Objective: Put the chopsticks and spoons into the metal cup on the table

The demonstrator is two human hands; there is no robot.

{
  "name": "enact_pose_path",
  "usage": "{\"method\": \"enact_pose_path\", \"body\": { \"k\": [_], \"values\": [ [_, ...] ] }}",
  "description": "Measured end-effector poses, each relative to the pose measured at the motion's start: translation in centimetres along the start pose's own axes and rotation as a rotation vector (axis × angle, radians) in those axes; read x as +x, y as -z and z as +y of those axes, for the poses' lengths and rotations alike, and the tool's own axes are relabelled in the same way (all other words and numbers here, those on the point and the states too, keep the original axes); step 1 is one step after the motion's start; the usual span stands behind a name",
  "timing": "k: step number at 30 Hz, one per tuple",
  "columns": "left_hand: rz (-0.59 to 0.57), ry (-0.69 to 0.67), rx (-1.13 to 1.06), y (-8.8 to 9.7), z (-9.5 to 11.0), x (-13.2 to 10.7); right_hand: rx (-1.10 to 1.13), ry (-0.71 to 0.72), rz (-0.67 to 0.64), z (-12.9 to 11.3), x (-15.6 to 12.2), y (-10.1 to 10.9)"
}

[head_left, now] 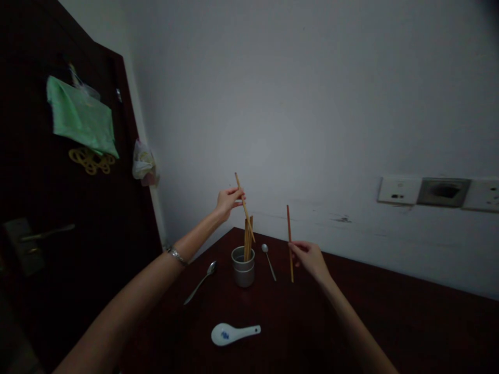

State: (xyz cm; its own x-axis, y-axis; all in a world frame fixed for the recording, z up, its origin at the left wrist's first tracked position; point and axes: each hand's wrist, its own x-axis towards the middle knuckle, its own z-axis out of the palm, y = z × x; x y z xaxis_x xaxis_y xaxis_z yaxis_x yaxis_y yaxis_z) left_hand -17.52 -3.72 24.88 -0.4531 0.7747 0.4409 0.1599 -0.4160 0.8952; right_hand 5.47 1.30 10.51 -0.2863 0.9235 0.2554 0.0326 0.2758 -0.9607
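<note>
My left hand (231, 201) pinches a light wooden chopstick (245, 206), slanted above a grey metal cup (244, 275). Several chopsticks (248, 239) stand upright in that cup, leaning to its right side. Over the table right of the cup, my right hand (307, 257) grips another chopstick (289, 226), reddish at its upper end and held nearly upright. Between the cup and my right hand lies a small metal spoon (268, 261). A larger metal spoon (201, 282) rests left of the cup. Nearer to me is a white ceramic spoon (230, 334) with a blue mark.
The dark table (370, 306) meets a pale wall (273, 114) at the back. On the left is a dark door (128, 218) with a handle (47, 232) and a hanging green cloth (83, 117). Sockets (399, 190) sit in the wall at right.
</note>
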Motion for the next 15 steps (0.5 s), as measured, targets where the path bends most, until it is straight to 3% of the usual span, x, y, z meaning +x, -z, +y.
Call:
{"method": "enact_pose_path", "body": {
  "k": [2,4,8,11,15],
  "values": [
    [0.137,0.029,0.117,2.6,-1.8,2.5,-0.156,-0.051,0.024,3.6,1.2,0.3],
    [0.209,0.147,0.371,5.0,-4.3,4.3,-0.332,-0.063,0.012,6.7,1.9,0.4],
    [0.200,0.268,0.555,8.3,-9.8,5.3,-0.592,0.016,-0.047,9.6,1.9,-0.1],
    [0.132,0.328,0.688,8.8,-13.6,4.7,-0.705,0.052,-0.122,9.9,1.3,-0.7],
    [-0.005,0.369,0.835,7.6,-17.7,3.8,-0.834,0.074,-0.141,10.0,0.7,-1.2]
  ]
}}
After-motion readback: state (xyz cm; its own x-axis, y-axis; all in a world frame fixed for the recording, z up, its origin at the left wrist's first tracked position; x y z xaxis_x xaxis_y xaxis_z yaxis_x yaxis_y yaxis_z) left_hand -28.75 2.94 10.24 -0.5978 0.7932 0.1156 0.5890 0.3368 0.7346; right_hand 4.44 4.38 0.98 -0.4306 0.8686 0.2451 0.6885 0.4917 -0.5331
